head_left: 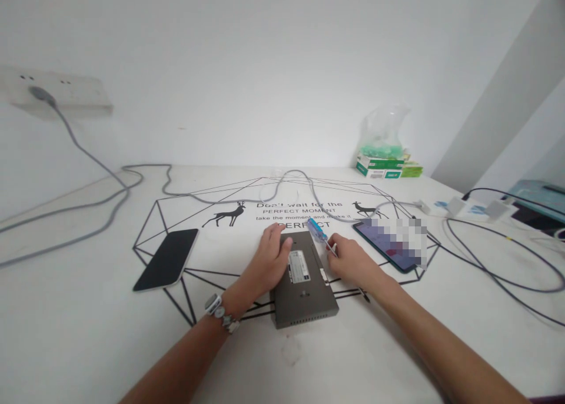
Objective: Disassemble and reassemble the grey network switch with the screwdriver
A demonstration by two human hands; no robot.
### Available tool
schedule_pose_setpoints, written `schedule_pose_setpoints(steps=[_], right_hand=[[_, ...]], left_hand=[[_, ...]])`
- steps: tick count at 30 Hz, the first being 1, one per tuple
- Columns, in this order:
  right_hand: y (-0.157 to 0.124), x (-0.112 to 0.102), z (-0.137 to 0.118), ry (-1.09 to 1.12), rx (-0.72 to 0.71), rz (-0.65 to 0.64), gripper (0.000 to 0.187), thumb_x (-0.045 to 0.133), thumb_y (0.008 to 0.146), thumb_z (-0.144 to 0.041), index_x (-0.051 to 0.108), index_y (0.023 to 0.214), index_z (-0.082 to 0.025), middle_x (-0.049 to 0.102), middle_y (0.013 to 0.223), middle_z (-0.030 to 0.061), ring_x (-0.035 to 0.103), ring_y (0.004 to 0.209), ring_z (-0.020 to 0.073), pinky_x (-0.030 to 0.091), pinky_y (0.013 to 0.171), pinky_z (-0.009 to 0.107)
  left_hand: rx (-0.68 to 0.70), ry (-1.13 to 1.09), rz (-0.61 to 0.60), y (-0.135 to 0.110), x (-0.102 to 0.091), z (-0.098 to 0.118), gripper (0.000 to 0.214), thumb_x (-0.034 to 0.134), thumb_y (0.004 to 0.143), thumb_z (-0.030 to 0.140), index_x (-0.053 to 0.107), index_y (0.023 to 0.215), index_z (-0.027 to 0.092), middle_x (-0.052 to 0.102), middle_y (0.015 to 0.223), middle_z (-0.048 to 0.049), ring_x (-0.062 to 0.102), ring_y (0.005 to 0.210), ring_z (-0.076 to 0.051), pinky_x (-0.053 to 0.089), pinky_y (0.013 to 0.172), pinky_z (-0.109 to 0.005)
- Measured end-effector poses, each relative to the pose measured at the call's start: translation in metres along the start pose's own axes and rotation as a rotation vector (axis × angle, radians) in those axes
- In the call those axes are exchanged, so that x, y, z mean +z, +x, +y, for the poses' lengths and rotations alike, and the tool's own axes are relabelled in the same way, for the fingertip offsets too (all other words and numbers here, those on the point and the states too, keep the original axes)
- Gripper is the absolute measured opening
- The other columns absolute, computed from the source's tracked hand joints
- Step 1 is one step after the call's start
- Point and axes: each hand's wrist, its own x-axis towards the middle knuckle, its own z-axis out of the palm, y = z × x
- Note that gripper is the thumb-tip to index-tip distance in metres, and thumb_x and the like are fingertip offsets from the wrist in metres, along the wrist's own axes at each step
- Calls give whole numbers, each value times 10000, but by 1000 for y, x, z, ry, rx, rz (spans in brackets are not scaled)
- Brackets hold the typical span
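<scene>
Head | mat (247, 186): "PERFECT MOMENT" | grey box (303, 286) label (299, 267) unreadable

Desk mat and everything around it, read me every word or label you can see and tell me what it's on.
"Don't wait for the" on the desk mat, partly crossed by a cable
"PERFECT MOMENT": same mat
"take the moment and make it": same mat
"PERFECT": same mat, partly hidden
Sticker on the grey box: too small
Green cartons: blurred
</scene>
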Motion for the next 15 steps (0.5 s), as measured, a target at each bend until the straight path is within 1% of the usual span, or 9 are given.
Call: schedule_pose_setpoints(steps=[2, 4, 6, 8, 10, 12, 15], right_hand=[[-3, 3, 0, -7, -7, 27, 56, 597, 793, -201, 591, 848, -207, 635, 716, 63, 567, 659, 202, 327, 613, 295], [-5, 3, -2, -14, -30, 70, 118, 640, 796, -236, 615, 909, -210, 623, 724, 62, 557, 632, 200, 328, 604, 299], [-7, 2, -5, -53, -62, 116, 210, 660, 817, -307, 634, 999, -206, 630, 845, 93, 569, 657, 205, 347, 612, 309], [-10, -1, -10, -82, -121, 135, 250, 631, 856, -358, 651, 1052, -203, 612, 979, 123, 596, 744, 223, 390, 656, 329], [-11, -2, -16, -69, -209, 99, 209, 571, 903, -353, 679, 991, -197, 593, 1003, 129, 605, 871, 253, 433, 745, 356], [-12, -1, -20, -36, -282, 48, 215, 536, 927, -336, 686, 907, -185, 582, 965, 126, 585, 964, 270, 447, 842, 382], [-12, 3, -21, 26, -296, 18, 221, 549, 924, -346, 677, 889, -168, 567, 961, 120, 564, 980, 266, 452, 898, 409]], left_hand=[[-78, -27, -8, -4, 5, 2, 491, 374, 977, 393, 410, 1392, 134, 376, 1509, -209, 277, 1478, -284, 219, 1219, -515], [-166, -64, 4, -6, 7, 2, 547, 399, 970, 430, 366, 1429, 133, 291, 1564, -225, 187, 1515, -305, 171, 1226, -533], [-237, -113, 32, -7, 9, 2, 588, 443, 954, 460, 346, 1444, 149, 225, 1600, -226, 131, 1528, -322, 139, 1226, -548], [-284, -155, 60, -7, 11, 4, 611, 480, 937, 469, 345, 1443, 155, 192, 1615, -228, 104, 1532, -331, 117, 1226, -555], [-313, -183, 76, -6, 13, 7, 624, 492, 929, 463, 346, 1440, 136, 183, 1615, -241, 94, 1534, -330, 109, 1229, -542], [-325, -208, 88, -6, 14, 11, 617, 489, 929, 440, 344, 1439, 123, 199, 1609, -242, 107, 1533, -318, 114, 1234, -521], [-336, -287, 96, -5, 12, 16, 582, 486, 930, 403, 354, 1431, 138, 282, 1585, -211, 202, 1512, -304, 174, 1227, -508]])
